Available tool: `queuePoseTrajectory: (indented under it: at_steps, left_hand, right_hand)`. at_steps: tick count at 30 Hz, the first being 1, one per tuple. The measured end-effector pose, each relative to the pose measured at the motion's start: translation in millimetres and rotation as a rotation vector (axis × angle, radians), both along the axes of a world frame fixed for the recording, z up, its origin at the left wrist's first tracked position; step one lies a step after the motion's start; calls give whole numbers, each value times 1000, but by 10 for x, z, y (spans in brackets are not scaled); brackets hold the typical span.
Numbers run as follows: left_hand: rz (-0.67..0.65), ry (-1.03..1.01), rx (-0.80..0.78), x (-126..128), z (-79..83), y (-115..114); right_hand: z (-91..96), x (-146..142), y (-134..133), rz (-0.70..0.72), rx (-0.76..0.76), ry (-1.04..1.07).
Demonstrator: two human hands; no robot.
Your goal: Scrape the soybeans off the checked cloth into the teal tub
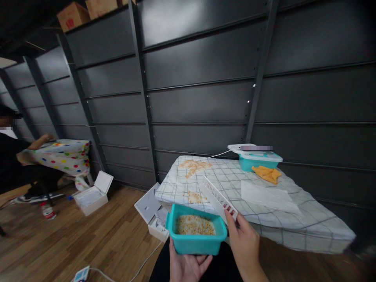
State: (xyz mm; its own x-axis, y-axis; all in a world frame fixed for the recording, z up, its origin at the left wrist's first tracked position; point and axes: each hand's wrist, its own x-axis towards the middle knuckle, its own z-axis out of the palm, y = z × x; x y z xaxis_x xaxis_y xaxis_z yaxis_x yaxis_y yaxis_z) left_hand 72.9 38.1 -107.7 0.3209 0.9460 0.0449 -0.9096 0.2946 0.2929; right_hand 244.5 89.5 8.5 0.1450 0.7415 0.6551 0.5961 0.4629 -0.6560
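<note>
My left hand [188, 268] cups a teal plastic tub [196, 244] from below, fingers curled against its underside. Inside the tub lies a layer of yellowish granules [195, 226] mixed with paler bits. Just right of the tub, my right hand [245, 244] grips the near end of a long white plastic piece with a row of slots [216, 196]. That slotted piece slants away over the table edge, its near end beside the tub's right rim. Beyond it, tan loose bits [195, 166] and a smaller patch of granules [194, 197] are scattered on the checked tablecloth [226, 172].
At the table's back right stand a teal box with a white lid [246, 162], an orange cloth [266, 174] and a white sheet [268, 197]. Open white boxes [91, 199] sit on the floor, with a cable [147, 260]. A person [14, 156] sits far left at another table.
</note>
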Motion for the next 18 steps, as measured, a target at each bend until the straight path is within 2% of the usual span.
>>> queuePoseTrajectory:
  at_steps: [4,7,12,15,18]
  left_hand:
    - [-12,14,72,-23,-85,10]
    - [-25,28,126,-45,-103,11]
    - [-92,40,172,-64,-78,9]
    - [-64,11,119,-33,-54,-11]
    - [-51,-8,70,0,-22,-40]
  right_hand:
    - [1,-90,-21,14,6,17]
    - [22,-87,3,45,-45,-41]
    - [231,-42,212,7,-91,-141]
    - [372,-89,376,130,-151,-239]
    - [420,-141,463,275,-174,-230]
